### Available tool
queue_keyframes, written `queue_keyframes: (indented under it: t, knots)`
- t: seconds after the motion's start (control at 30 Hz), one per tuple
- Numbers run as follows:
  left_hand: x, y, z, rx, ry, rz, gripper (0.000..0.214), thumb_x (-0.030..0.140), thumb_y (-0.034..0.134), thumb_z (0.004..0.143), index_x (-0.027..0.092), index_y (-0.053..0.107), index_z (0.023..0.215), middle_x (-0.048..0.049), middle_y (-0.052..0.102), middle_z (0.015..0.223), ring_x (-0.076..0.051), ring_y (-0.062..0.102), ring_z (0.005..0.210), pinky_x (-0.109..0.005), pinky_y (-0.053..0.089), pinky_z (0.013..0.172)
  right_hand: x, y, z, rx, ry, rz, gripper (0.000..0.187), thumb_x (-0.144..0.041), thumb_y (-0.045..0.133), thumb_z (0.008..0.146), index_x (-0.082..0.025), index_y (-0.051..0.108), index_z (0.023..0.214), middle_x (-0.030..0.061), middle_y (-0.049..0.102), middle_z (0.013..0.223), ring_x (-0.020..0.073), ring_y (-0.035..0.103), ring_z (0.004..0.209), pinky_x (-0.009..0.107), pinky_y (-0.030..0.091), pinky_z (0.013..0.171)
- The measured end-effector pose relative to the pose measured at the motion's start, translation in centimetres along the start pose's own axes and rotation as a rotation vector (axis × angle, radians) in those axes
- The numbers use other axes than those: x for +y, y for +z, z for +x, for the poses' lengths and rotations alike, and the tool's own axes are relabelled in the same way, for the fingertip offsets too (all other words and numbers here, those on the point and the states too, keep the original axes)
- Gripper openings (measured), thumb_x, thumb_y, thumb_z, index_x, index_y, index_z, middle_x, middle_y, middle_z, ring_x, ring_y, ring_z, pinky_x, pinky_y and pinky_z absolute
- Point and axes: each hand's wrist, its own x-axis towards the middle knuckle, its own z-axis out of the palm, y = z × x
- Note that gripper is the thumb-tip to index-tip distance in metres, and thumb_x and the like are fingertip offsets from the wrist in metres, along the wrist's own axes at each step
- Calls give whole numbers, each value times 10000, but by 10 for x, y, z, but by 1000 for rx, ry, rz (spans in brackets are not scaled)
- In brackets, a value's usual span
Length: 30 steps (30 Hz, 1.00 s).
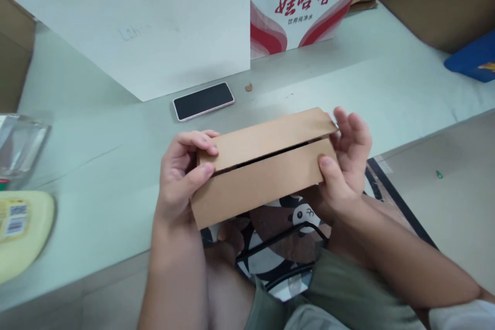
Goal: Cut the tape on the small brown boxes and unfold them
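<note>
A small brown cardboard box [263,180] is held between my two hands in front of me, over my lap and the table's near edge. Its two long flaps are folded inward, with a narrow dark gap between them. My left hand [185,170] grips the left end, thumb and index finger on the upper flap. On the right end, my right hand [346,160] presses its thumb on the near flap, and its other fingers are behind the far corner. What lies inside the box is hidden.
A phone [203,101] lies on the pale green table [127,160], before a large white box [154,26]. Behind stands a red-and-white carton [305,10]. A yellow container [27,232] and clear plastic packaging [23,142] are left; a blue object [474,56] is right.
</note>
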Motion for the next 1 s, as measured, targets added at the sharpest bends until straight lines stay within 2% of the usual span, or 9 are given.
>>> queue_keyframes:
  t: [0.2, 0.3, 0.47, 0.6, 0.7, 0.77, 0.87, 0.93, 1.0]
  knots:
    - [6, -5, 1, -74, -36, 88, 243, 376, 879, 736, 265, 705, 864, -11, 672, 882, -233, 666, 1031, -464, 516, 1100, -2, -8, 6, -56, -86, -135, 362, -346, 494, 998, -311, 694, 1298, 60, 618, 1447, 347, 535, 1455, 658, 389, 1261]
    - [10, -3, 1, -87, -54, 57, 207, 327, 890, 741, 269, 732, 860, -8, 691, 901, -205, 674, 994, -446, 521, 1105, -3, -7, 7, -35, -81, -110, 351, -334, 505, 989, -315, 705, 1276, 56, 630, 1409, 342, 541, 1444, 667, 359, 1277]
    - [19, 0, -2, -9, -90, -10, 217, 189, 910, 668, 282, 762, 796, 2, 711, 852, -191, 695, 961, -423, 550, 1057, -4, -8, 6, -70, -56, -47, 332, -361, 505, 995, -344, 694, 1268, 51, 606, 1409, 333, 501, 1481, 652, 329, 1303]
    - [45, 2, -11, 78, -15, 149, 190, 225, 866, 699, 296, 818, 869, -24, 742, 929, -241, 681, 1024, -425, 556, 1006, -8, -10, 6, -88, -48, -51, 313, -408, 499, 1002, -324, 689, 1235, 66, 604, 1397, 340, 501, 1477, 661, 318, 1304]
    - [71, 13, -22, 1, 103, 501, 306, 250, 806, 812, 344, 816, 1104, -20, 742, 1131, -276, 636, 1177, -451, 472, 1123, -11, -10, 7, -90, -30, -49, 300, -433, 504, 1006, -311, 694, 1203, 72, 615, 1361, 335, 508, 1467, 652, 312, 1307]
    - [80, 25, -29, -200, 85, 761, 450, 385, 823, 816, 389, 759, 1261, -10, 690, 1354, -342, 586, 1303, -514, 405, 1195, -11, -9, 8, -89, -21, -43, 297, -446, 511, 1008, -307, 695, 1194, 74, 618, 1349, 333, 501, 1470, 644, 311, 1307]
    - [72, 43, -34, -357, 34, 911, 834, 608, 934, 611, 402, 684, 1379, -51, 562, 1566, -506, 355, 1524, -683, 151, 1291, -10, -9, 10, -101, -14, -23, 319, -468, 509, 1013, -295, 693, 1208, 82, 617, 1358, 327, 505, 1460, 628, 323, 1300]
    - [60, 51, -35, -348, -21, 970, 845, 591, 973, 549, 392, 710, 1326, -69, 547, 1584, -552, 216, 1578, -740, 5, 1277, -9, -9, 12, -119, -15, -13, 335, -478, 504, 1017, -285, 691, 1217, 90, 617, 1370, 319, 528, 1431, 617, 344, 1289]
    - [52, 57, -35, -319, -41, 992, 771, 559, 976, 562, 374, 734, 1271, -72, 531, 1601, -558, 158, 1593, -754, -33, 1265, -7, -9, 13, -147, -17, -17, 350, -492, 501, 1019, -282, 685, 1230, 94, 618, 1391, 317, 532, 1429, 611, 354, 1283]
